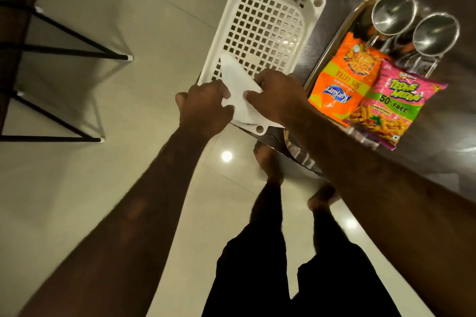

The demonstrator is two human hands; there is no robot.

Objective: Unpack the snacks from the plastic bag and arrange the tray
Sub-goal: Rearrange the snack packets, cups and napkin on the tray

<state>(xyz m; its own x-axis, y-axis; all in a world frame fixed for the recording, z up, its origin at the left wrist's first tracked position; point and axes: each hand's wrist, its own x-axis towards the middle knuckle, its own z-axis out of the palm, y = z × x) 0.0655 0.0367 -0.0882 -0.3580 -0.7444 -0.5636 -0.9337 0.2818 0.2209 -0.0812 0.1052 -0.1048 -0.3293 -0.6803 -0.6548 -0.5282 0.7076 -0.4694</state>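
Left hand (206, 108) and right hand (278, 95) each pinching a flattened white plastic bag (239, 90) over a white slotted basket (257, 33), apparently folding it, emptied. Further right, orange snack packet (340, 77) and pink snack packet (396, 105) overlapping on the steel tray (345, 33), beside two steel cups (394, 11).

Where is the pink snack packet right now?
In the head view, the pink Tedhe Medhe packet lies on the right, at the near end of the steel tray, overlapping the orange Kurkure packet, with two steel cups beyond.
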